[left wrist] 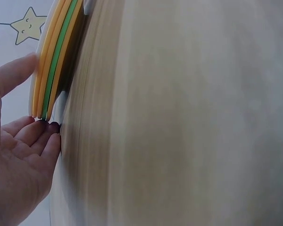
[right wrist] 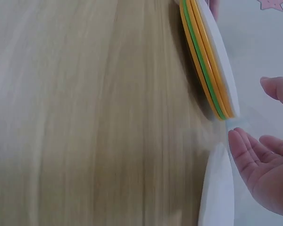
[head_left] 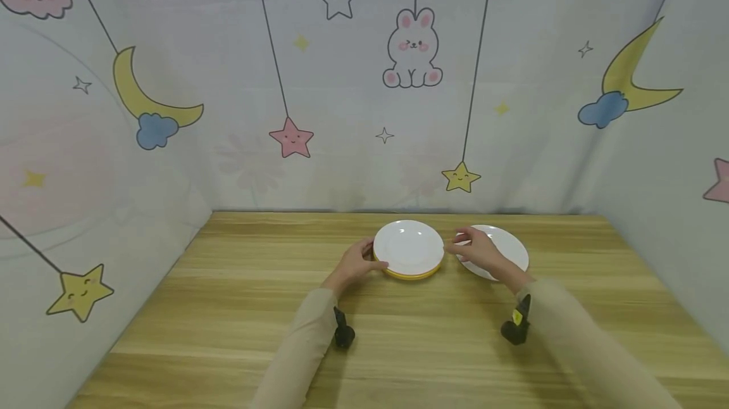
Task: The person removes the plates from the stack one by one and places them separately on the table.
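A stack of plates [head_left: 408, 247] sits near the back of the table, a white plate on top. Orange and green rims show below it in both wrist views. My left hand [head_left: 354, 264] cups the stack's left side; in the left wrist view its thumb [left wrist: 18, 75] is at the upper rim and its fingers [left wrist: 35, 136] meet the stacked edges. My right hand [head_left: 478, 249] is held over a separate white plate [head_left: 509, 249], fingers pointing toward the stack. In the right wrist view, its thumb and fingers [right wrist: 247, 153] are spread, with nothing between them.
The wood-grain table [head_left: 410, 346] runs back to a fabric backdrop [head_left: 353, 92] printed with stars, moons and a rabbit. Fabric also stands at the left and right sides. A black device [head_left: 343, 332] is strapped to each wrist over beige sleeves.
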`<state>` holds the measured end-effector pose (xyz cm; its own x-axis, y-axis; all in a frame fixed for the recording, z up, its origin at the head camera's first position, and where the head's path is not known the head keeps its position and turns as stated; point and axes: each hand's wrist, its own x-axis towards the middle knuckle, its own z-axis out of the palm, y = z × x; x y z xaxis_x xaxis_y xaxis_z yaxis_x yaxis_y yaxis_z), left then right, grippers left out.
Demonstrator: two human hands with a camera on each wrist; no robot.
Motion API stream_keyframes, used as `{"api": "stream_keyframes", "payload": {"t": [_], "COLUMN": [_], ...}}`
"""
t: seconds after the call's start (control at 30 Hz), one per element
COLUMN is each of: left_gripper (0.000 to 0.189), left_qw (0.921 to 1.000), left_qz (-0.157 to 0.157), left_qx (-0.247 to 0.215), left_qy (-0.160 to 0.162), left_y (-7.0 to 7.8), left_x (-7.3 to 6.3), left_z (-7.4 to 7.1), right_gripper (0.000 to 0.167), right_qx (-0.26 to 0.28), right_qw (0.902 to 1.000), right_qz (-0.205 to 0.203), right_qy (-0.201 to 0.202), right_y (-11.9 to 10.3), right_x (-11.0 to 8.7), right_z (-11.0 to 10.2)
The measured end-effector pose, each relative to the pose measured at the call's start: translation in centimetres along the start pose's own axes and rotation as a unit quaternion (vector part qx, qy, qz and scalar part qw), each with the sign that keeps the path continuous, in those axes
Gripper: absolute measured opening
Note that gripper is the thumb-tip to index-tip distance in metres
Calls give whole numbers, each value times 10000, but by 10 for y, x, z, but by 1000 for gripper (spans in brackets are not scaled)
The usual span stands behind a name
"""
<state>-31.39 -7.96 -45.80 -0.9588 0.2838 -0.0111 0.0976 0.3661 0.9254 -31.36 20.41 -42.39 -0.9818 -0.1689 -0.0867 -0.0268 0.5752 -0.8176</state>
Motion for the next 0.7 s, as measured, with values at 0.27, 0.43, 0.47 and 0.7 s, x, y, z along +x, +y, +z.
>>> {"api": "stream_keyframes", "payload": {"t": [0.27, 0.43, 0.47, 0.7], "left_gripper": [75, 75, 75, 75], "left_qw": [10000, 10000, 10000, 10000], "left_qz": [-23, -13, -21, 15], "left_qx": [-52, -59, -66, -37], "left_qy": [11, -6, 7, -9], "left_y": [0, 0, 1, 0], "left_x": [0, 1, 1, 1], "left_z": [-1, -1, -1, -1], "right_gripper": [69, 62, 61, 61], "right_qx": [53, 111, 98, -187], "right_qw": [10000, 9999, 9998, 9995], "right_qz": [62, -11, -24, -31], "right_qy": [3, 133, 159, 262], "right_y": [-6, -8, -8, -7], "right_x": [5, 8, 8, 12], "right_z": [18, 23, 24, 28]}}
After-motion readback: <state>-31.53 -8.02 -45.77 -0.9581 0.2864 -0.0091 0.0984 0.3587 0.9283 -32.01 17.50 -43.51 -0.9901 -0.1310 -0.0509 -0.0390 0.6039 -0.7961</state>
